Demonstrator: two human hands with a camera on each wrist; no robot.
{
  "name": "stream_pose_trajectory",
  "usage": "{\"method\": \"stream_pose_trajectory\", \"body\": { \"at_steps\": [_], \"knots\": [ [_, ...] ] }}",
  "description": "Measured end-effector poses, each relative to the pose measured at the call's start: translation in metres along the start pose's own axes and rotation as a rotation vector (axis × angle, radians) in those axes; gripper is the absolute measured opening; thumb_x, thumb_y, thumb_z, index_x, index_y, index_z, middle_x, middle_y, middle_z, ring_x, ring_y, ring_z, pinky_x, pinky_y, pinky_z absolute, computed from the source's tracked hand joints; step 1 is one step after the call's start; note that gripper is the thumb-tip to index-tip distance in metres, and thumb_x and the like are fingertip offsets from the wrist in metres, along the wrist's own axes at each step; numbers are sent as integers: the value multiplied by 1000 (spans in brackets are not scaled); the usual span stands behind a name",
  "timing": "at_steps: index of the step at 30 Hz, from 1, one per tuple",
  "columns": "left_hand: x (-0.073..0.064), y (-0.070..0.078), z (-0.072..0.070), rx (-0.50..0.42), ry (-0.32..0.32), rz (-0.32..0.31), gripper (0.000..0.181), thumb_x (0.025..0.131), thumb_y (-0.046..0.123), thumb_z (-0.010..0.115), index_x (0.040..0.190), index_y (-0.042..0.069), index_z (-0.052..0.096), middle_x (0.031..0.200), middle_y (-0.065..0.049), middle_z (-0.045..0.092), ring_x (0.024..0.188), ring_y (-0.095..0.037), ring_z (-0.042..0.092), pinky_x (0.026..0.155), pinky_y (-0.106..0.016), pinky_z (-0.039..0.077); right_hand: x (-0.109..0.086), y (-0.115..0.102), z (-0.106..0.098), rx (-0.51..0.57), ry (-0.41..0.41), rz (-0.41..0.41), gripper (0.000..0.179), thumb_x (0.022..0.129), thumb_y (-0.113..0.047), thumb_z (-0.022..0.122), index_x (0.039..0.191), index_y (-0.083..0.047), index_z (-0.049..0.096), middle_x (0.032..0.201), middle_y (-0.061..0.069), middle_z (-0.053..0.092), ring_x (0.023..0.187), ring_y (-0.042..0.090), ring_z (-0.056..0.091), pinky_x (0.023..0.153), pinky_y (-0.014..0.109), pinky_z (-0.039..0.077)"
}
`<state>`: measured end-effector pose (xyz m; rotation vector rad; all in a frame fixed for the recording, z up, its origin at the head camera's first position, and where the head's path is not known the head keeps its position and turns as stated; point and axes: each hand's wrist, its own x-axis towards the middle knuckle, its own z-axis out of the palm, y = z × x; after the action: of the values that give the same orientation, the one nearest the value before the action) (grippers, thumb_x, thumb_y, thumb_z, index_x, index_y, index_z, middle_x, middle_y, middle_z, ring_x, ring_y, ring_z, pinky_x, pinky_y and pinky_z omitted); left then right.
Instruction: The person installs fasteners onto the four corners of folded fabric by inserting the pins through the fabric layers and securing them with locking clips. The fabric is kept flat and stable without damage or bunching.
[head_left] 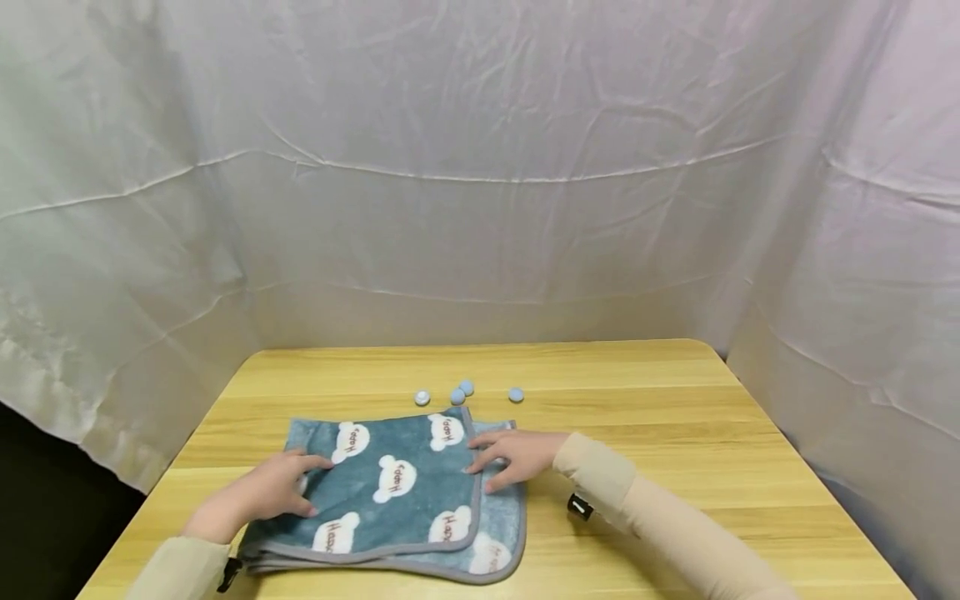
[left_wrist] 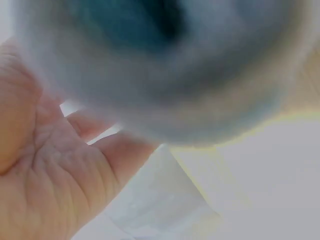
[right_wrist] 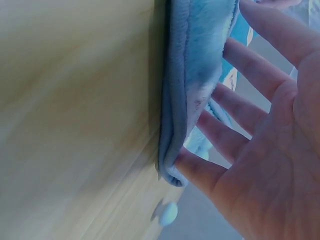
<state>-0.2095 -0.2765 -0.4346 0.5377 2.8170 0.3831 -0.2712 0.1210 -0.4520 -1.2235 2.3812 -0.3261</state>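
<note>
A teal fleece blanket [head_left: 420, 512] with white bear heads and grey edging lies folded on the table, its top layer ending short of the paler layer beneath on the right. My left hand [head_left: 273, 487] rests on its left part, fingers spread. On the right, my right hand [head_left: 523, 454] touches the blanket near the top layer's edge with extended fingers. The right wrist view shows those fingers [right_wrist: 245, 107] against the blanket's layered edge [right_wrist: 175, 100]. In the left wrist view, blurred cloth [left_wrist: 150, 95] hides much of the left hand [left_wrist: 55, 165].
Beyond the blanket on the wooden table [head_left: 637, 383] lie several small round discs: a whitish one [head_left: 422, 398], two touching blue ones [head_left: 458, 396] and another blue one [head_left: 516, 394] to the right. Pale curtains [head_left: 480, 233] surround the table's back and sides.
</note>
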Motion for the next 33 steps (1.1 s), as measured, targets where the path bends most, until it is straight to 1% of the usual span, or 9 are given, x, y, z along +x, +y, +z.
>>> {"method": "stream_pose_trajectory", "body": {
  "at_steps": [4, 10, 12, 19, 27, 30, 33],
  "knots": [
    [1, 11, 1, -24, -10, 25, 63, 66, 20, 89, 123, 10, 65, 122, -23, 60, 110, -41, 60, 87, -51, 51, -11, 8, 0, 18, 10, 5, 39, 95, -42, 61, 132, -31, 61, 156, 0, 36, 146, 23, 32, 116, 42, 33],
    [6, 25, 4, -76, -37, 58, 62, 68, 17, 88, 124, 8, 64, 128, -25, 58, 119, -45, 54, 93, -55, 48, -30, 16, -2, 53, 22, 6, 38, 95, -40, 61, 130, -26, 64, 155, 5, 38, 144, 29, 36, 113, 45, 37],
    [8, 29, 5, -82, -42, 70, 62, 68, 16, 88, 124, 8, 64, 129, -24, 58, 120, -45, 53, 94, -55, 47, -36, 18, -2, 55, 27, 4, 37, 96, -38, 61, 130, -24, 64, 154, 7, 39, 143, 31, 37, 112, 47, 37],
    [14, 44, 9, -77, -49, 119, 61, 69, 14, 87, 124, 7, 64, 128, -21, 59, 118, -39, 56, 93, -53, 48, -56, 26, -4, 77, 54, 6, 33, 95, -34, 63, 126, -21, 67, 151, 11, 43, 140, 34, 40, 109, 47, 40],
    [22, 63, 13, -84, -58, 132, 60, 71, 16, 86, 126, 9, 63, 130, -19, 59, 123, -40, 53, 98, -53, 46, -73, 41, -5, 112, 74, 51, 29, 95, -35, 63, 120, -24, 70, 150, 9, 45, 140, 36, 40, 107, 48, 42],
    [27, 70, 15, -68, -42, 157, 60, 71, 16, 86, 127, 9, 63, 128, -18, 60, 121, -37, 55, 98, -51, 47, -79, 47, -4, 115, 82, 73, 28, 95, -37, 63, 119, -26, 71, 150, 8, 45, 139, 34, 40, 106, 48, 43],
    [31, 75, 17, -53, -29, 177, 60, 72, 17, 86, 127, 9, 63, 127, -17, 61, 118, -34, 57, 97, -49, 48, -85, 50, -4, 102, 99, 72, 27, 94, -35, 63, 118, -25, 71, 148, 9, 47, 137, 36, 42, 105, 49, 43]
  ]
}}
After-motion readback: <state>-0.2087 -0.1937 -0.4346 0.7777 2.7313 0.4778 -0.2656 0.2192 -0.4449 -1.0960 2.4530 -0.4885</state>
